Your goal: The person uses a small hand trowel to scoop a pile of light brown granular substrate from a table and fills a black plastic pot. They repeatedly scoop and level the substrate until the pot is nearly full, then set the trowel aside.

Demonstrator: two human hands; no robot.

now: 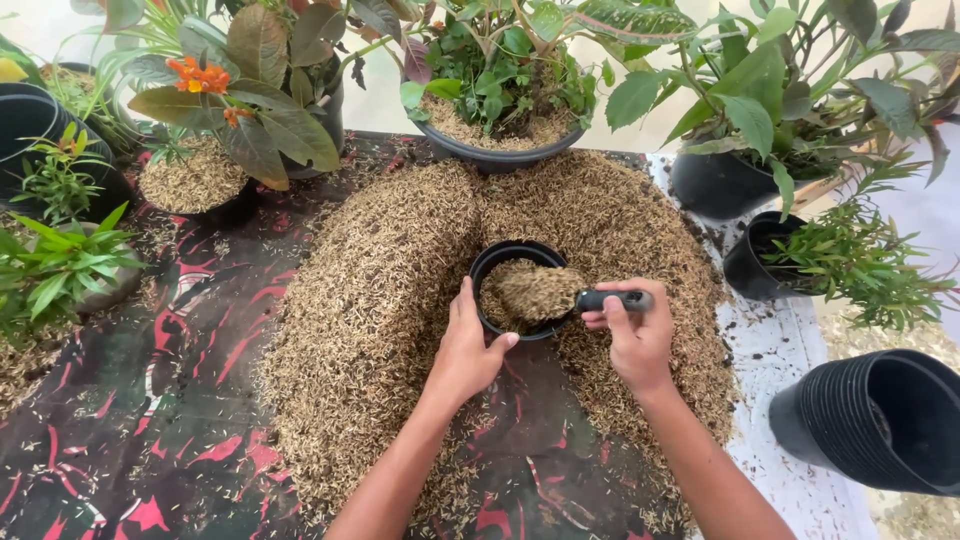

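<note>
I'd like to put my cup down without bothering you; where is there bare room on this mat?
Barest: the patterned mat lower left, between the husk heap and the leafy plants. Crowded: the back row of potted plants and the stacked black pots right.

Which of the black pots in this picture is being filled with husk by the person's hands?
The small black pot in the middle of the husk pile. The left hand steadies its rim; the right hand tips a loaded trowel over it.
</note>
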